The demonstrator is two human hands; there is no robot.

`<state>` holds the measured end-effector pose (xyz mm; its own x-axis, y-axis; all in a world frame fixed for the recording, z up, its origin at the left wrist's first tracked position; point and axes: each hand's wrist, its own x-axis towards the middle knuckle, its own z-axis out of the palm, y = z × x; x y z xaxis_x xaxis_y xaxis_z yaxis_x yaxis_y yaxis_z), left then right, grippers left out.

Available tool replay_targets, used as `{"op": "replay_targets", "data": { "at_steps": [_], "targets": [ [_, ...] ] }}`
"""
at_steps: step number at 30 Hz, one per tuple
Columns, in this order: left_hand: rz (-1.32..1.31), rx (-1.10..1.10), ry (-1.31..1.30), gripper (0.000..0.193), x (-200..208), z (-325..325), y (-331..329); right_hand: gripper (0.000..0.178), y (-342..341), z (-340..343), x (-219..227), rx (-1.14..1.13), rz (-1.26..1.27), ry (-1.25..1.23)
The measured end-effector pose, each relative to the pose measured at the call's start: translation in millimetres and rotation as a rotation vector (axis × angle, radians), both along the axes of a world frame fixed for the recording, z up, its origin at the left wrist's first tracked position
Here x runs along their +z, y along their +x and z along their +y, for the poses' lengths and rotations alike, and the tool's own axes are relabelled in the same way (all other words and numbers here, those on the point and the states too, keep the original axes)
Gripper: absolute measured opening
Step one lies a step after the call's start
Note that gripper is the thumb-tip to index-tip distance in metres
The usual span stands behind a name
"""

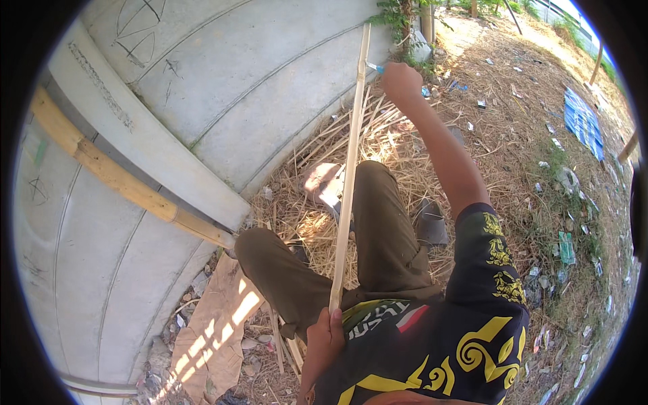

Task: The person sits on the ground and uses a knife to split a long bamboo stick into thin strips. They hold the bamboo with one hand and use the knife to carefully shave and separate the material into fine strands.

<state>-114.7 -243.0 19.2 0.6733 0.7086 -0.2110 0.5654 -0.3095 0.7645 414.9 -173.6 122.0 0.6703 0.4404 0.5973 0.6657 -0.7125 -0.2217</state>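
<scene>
A long, pale split bamboo strip [351, 172] runs from my lap up and away between my knees. My left hand [325, 339] is closed around its near end, close to my shirt. Out at arm's length, my right hand [403, 86] makes a fist around a small blue-handled knife [375, 67]. The knife's short pale blade reaches the right edge of the strip near its far end. Most of the handle is hidden inside the fist, and whether the blade cuts in or only touches cannot be made out.
A grey concrete wall [263, 88] stands to the left, with a thick bamboo pole [115, 169] along it. Thin bamboo strips and shavings [385, 135] cover the ground ahead. A flattened cardboard piece [209, 337] lies lower left, a blue cloth [584, 125] at right among litter.
</scene>
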Motion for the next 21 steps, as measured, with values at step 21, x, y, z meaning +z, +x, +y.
{"op": "replay_targets", "data": {
  "at_steps": [21],
  "targets": [
    [-0.285,-0.140,-0.517,0.056,-30.5,19.5,0.9,0.014,-114.7,-19.2,-35.4,0.392,-0.045,0.024]
  ]
}}
